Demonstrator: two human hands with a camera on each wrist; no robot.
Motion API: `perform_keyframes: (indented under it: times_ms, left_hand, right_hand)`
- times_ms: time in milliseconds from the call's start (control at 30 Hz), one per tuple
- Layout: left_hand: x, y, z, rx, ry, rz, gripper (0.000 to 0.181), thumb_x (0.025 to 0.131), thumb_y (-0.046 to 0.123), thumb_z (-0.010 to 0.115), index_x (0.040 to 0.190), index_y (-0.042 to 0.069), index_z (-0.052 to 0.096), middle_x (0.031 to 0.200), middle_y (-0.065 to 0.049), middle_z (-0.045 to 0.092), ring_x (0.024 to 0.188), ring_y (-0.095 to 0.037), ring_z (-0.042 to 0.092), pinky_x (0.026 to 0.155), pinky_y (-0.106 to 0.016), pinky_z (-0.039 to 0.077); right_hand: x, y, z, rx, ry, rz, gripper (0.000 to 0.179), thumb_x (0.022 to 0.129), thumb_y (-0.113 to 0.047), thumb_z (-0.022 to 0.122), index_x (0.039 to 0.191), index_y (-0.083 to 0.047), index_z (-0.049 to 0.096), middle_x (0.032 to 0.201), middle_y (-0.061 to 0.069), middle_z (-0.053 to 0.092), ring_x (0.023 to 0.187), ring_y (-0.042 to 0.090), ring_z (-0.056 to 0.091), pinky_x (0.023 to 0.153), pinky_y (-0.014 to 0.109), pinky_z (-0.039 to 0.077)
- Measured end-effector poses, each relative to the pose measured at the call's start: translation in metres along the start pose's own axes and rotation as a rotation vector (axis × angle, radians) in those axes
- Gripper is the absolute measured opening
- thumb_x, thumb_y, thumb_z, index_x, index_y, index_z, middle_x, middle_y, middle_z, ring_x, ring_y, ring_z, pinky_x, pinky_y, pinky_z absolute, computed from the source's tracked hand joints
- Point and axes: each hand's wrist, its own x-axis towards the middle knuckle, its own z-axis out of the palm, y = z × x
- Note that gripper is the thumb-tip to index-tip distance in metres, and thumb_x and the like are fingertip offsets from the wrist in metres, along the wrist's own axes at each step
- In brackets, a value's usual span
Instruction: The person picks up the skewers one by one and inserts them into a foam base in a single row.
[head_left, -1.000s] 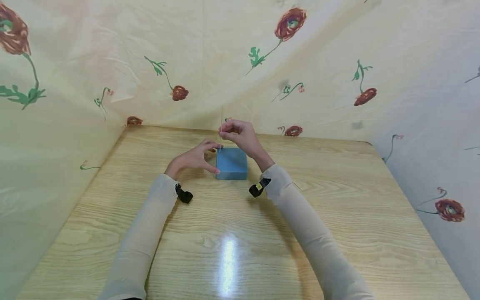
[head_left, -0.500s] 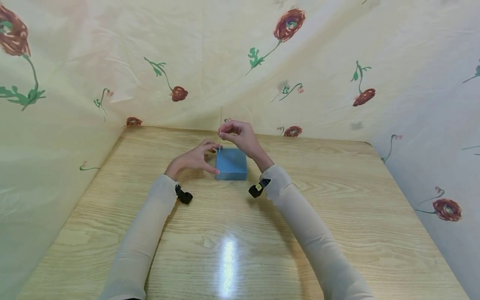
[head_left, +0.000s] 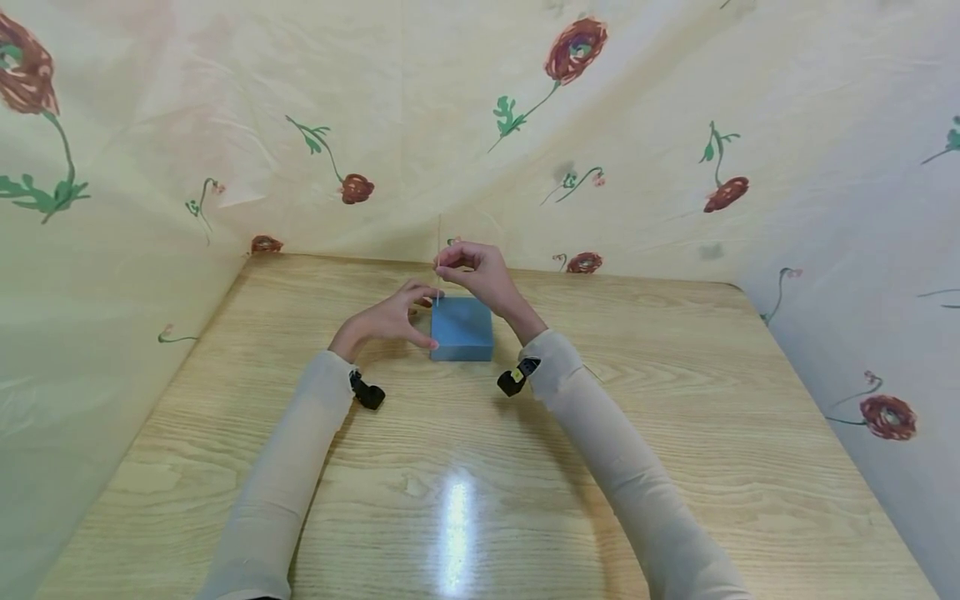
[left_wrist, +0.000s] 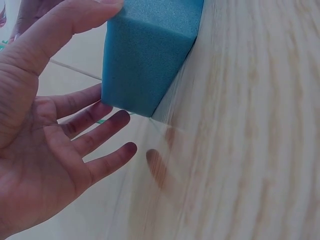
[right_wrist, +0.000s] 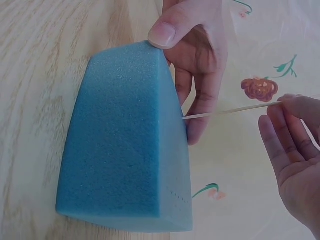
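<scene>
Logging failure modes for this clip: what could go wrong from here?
The thin stick could bend or snap, since the right hand pinches it well above its tip. That tip might slip toward the left hand, which is close by. The blue block could pivot, steadied only at its left end.

Small indoor nook, the exact kind of room staying unclear, pale sheets (head_left: pixel 420 150) hanging and wrinkling behind a wood-grain table (head_left: pixel 397 467) and along both its sides, red flowers (head_left: pixel 576 52) dotting the sheets, white glare (head_left: pixel 456 533) shining off the tabletop
</scene>
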Motion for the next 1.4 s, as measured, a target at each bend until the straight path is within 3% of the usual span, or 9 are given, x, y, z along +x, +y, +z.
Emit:
perform_keyframes:
  times_ms: [400,700,1067,1400]
  left_hand:
    - [0.000,0.003,0.002,0.021,0.011,-0.005,0.089,0.081,0.014,0.086,0.155,0.004,0.036,0.155,-0.015,0.027,0.144,-0.037,0.032,0.120,-0.056,0.031]
    - [0.000,0.003,0.003,0.019,0.019,-0.003,0.089,0.081,0.015,0.087,0.154,0.003,0.037,0.155,-0.015,0.031,0.144,-0.037,0.033,0.120,-0.057,0.029]
    - [0.002,0.001,0.003,0.024,0.026,-0.023,0.091,0.080,0.016,0.087,0.156,0.005,0.037,0.156,-0.014,0.031,0.145,-0.035,0.033,0.121,-0.057,0.027]
    - [0.001,0.003,0.002,0.014,0.010,-0.027,0.089,0.083,0.016,0.086,0.157,0.009,0.037,0.161,-0.013,0.026,0.147,-0.035,0.030,0.120,-0.061,0.026]
  right_hand:
    - [0.003,-0.003,-0.001,0.001,-0.019,0.019,0.019,0.093,0.000,0.072,0.109,0.010,0.070,0.112,0.024,0.069,0.091,0.010,0.067,0.089,0.030,0.056]
    - [0.000,-0.006,-0.012,-0.028,-0.047,0.035,0.028,0.091,0.002,0.073,0.118,0.006,0.069,0.110,0.024,0.070,0.093,0.012,0.067,0.087,0.026,0.057]
    - [-0.013,-0.012,-0.043,-0.142,-0.085,0.056,0.027,0.092,-0.005,0.075,0.119,0.001,0.071,0.110,0.024,0.071,0.097,0.018,0.069,0.091,0.032,0.056]
    - [-0.034,-0.002,-0.079,-0.237,-0.106,0.115,0.026,0.094,-0.007,0.073,0.119,0.000,0.070,0.110,0.022,0.071,0.096,0.014,0.068,0.085,0.025,0.055]
